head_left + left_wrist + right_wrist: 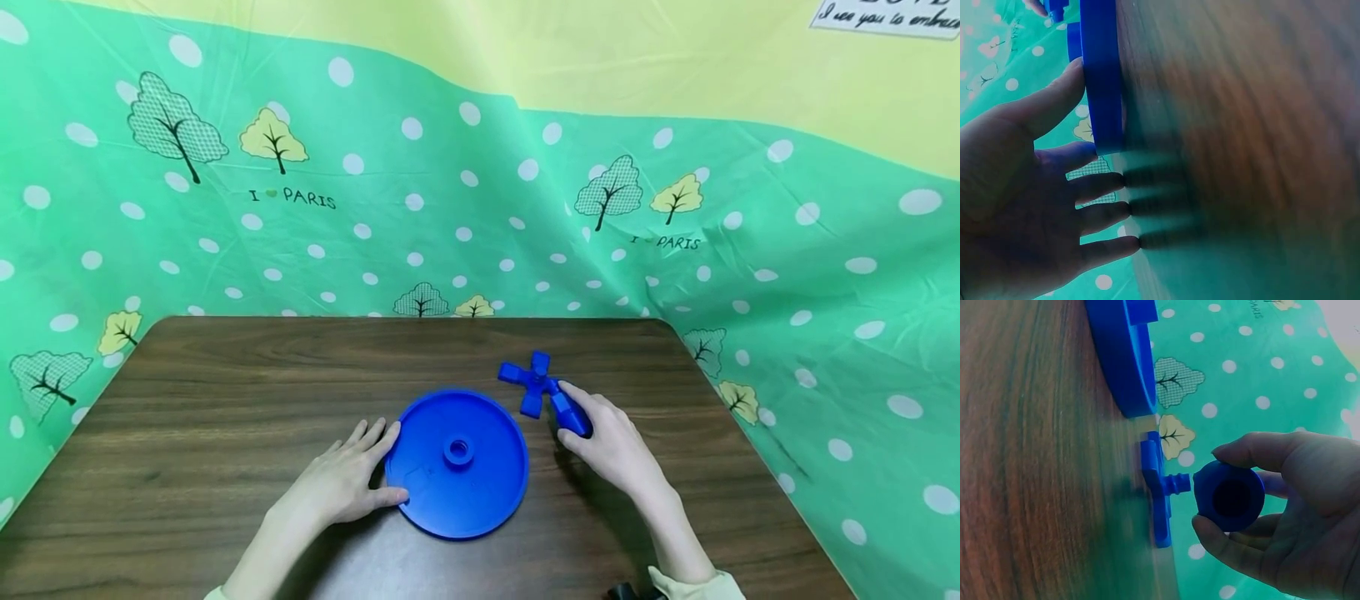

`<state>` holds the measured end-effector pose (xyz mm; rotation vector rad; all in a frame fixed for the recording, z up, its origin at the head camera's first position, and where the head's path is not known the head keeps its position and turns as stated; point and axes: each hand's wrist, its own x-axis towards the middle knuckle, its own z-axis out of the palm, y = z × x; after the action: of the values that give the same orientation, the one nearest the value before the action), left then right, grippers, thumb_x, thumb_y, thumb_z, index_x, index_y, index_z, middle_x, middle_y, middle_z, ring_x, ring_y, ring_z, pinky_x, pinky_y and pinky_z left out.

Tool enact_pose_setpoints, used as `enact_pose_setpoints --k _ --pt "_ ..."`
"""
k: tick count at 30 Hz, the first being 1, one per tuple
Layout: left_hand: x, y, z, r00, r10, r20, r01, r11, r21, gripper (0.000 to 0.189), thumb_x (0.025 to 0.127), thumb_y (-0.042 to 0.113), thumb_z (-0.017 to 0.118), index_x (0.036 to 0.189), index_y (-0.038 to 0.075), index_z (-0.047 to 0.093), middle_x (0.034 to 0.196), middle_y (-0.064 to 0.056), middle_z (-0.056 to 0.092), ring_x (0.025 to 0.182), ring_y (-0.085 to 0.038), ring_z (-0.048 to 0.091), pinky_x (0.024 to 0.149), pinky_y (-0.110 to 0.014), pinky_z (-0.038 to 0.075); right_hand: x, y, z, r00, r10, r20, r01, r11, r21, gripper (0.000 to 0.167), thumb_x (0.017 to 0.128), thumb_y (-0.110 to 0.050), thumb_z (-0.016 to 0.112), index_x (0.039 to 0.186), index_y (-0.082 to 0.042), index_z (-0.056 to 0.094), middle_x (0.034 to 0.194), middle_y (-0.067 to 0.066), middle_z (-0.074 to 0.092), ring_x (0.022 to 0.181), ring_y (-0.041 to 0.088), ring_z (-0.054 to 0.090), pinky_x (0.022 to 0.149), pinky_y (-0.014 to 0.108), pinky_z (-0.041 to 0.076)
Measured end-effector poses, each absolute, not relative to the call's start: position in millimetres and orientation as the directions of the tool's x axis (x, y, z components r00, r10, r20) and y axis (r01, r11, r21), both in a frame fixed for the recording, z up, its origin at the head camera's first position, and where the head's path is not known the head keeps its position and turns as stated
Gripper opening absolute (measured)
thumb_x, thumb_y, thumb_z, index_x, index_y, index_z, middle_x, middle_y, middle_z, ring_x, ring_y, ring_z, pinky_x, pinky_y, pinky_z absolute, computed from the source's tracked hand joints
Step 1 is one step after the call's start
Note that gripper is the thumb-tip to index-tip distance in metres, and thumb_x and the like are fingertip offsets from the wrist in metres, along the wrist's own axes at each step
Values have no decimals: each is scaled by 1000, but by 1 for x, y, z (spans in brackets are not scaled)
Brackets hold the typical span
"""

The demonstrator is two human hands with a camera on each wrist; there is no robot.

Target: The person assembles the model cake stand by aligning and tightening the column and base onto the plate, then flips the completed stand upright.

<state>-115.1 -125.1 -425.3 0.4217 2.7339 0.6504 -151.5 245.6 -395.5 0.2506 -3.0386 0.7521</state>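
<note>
My left hand (341,479) rests at the left side of a round blue plastic plate (487,487) with a raised ring-shaped hub at its centre. Its thumb and index finger touch the rim and all its fingers are straight. In the right wrist view, my right hand (1297,506) holds a blue hollow tube (1257,494) between thumb and fingers, its dark round opening towards the camera. Just left of that tube is a blue cross-shaped piece (537,382) on the table. A ridged stud (1177,484) stands up from the cross.
The dark wood-grain table (247,392) lies under everything. Behind it hangs a green and yellow cloth (420,167) with trees and white dots. A small black object (622,591) shows at the bottom edge beside the right sleeve (697,586).
</note>
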Motion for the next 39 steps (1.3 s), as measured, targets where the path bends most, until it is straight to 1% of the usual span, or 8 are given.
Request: enact_pose_setpoints --k 5,10,17,24,30,33,36,39 --pt "-113 -123 -422 -907 344 -245 192 853 486 96 87 56 75 162 12 34 169 -20 29 157 -46 23 123 -69 27 -151 241 -391 -987 -155 51 -161 866 -473 68 92 -21 74 155 -19 48 120 17 67 90 24 58 68 31 47" --pt "-108 -121 -422 -904 350 -245 195 848 492 96 87 55 76 161 10 34 168 -22 30 157 -47 24 122 -69 28 -148 236 -387 -985 -162 57 -169 857 -486 68 92 -21 74 155 -21 48 121 17 67 91 24 58 69 30 46" --pt "-101 -118 -420 -910 329 -252 172 853 492 98 85 55 78 161 11 35 168 -22 31 157 -46 25 121 -71 29 -143 231 -384 -985 -162 53 -167 843 -512 68 92 -22 73 156 -23 47 118 14 66 89 22 56 69 29 45" --pt "-94 -114 -422 -915 312 -257 153 856 494 99 84 56 78 161 12 35 168 -21 31 157 -46 25 120 -72 28 -136 226 -379 -984 -174 38 -167 827 -537 68 93 -23 72 156 -24 46 130 15 65 97 24 59 74 30 49" --pt "-90 -112 -422 -920 300 -253 146 860 490 98 83 55 79 160 12 36 168 -21 32 156 -46 26 119 -73 29 -133 220 -376 -980 -192 47 -185 809 -558 68 93 -21 73 155 -25 47 128 14 65 97 23 59 74 31 49" --pt "-90 -112 -422 -921 294 -256 141 863 485 98 84 55 79 160 12 36 167 -21 32 156 -46 27 117 -75 31 -132 215 -374 -977 -206 51 -198 794 -575 68 93 -21 73 155 -26 47 136 15 64 105 25 61 79 35 54" --pt "-90 -111 -421 -921 290 -261 137 867 480 98 84 55 79 160 12 36 167 -21 32 156 -46 27 114 -77 32 -130 210 -374 -974 -222 47 -206 778 -593 68 93 -20 73 156 -25 47 146 17 59 119 32 63 89 45 59" --pt "-90 -110 -421 -920 288 -266 135 869 476 98 84 55 79 161 12 36 167 -20 32 156 -46 27 112 -79 32 -128 205 -372 -972 -232 39 -207 765 -610 68 94 -20 73 156 -25 46 153 17 55 132 39 59 98 55 58"
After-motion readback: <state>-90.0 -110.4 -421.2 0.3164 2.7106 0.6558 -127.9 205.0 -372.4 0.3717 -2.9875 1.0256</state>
